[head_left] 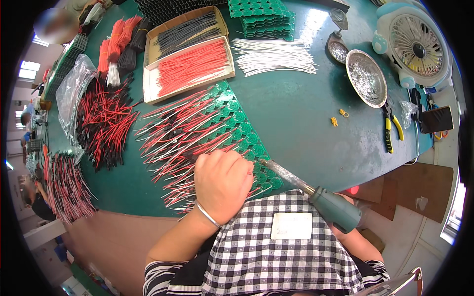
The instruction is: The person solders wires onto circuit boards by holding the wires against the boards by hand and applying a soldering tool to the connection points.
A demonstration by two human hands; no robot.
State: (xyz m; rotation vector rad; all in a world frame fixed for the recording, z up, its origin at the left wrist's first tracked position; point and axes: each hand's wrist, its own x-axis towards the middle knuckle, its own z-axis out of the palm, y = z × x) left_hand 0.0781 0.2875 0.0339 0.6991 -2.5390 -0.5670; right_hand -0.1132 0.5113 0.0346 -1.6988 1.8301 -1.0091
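Observation:
A panel of round green circuit boards (242, 129) lies on the table, with rows of red, white and black wires (185, 133) fanning off its left side. Over the panel's near part, my left hand (224, 182) is closed, knuckles up; its fingertips are hidden, so what they pinch cannot be made out. My right hand (340, 234) grips a soldering iron (335, 209) by its green handle and is mostly covered by it. The iron's tip touches or hovers just over the boards, right of my left fingers.
Beyond the panel stand a box of red and black wires (192, 64), loose white wires (276, 55) and stacked green boards (264, 22). Wire bundles (106, 116) lie left. To the right are a metal bowl (366, 79), an iron stand (338, 47), cutters (390, 129) and a fan (417, 47).

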